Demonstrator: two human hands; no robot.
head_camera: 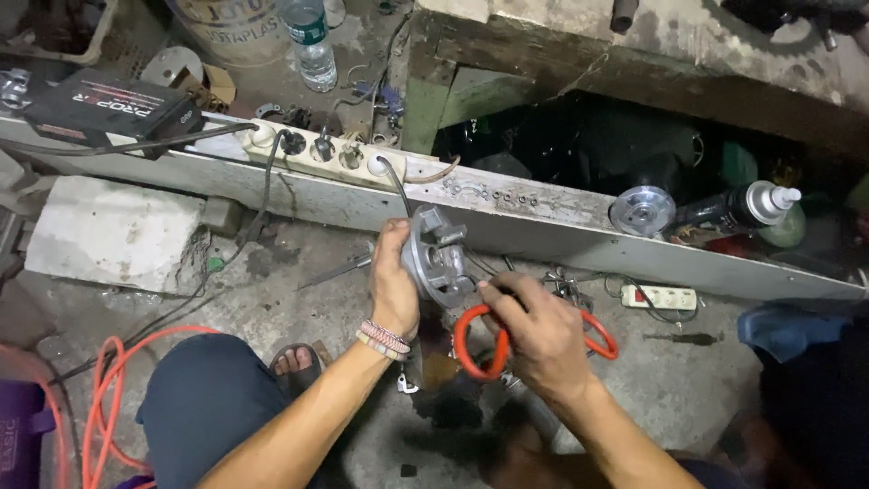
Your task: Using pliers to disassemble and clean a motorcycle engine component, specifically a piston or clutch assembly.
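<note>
My left hand grips a grey cast-metal machine part, round with a flange, and holds it upright above the concrete floor. My right hand is closed on pliers with red-orange handles; their jaws are hidden behind my fingers, right beside the metal part. A beaded bracelet sits on my left wrist.
A white power strip with plugs lies on a long grey beam. A black battery, a plastic bottle, a spray can, a round metal disc, a small socket strip, an orange hose and a concrete slab surround me.
</note>
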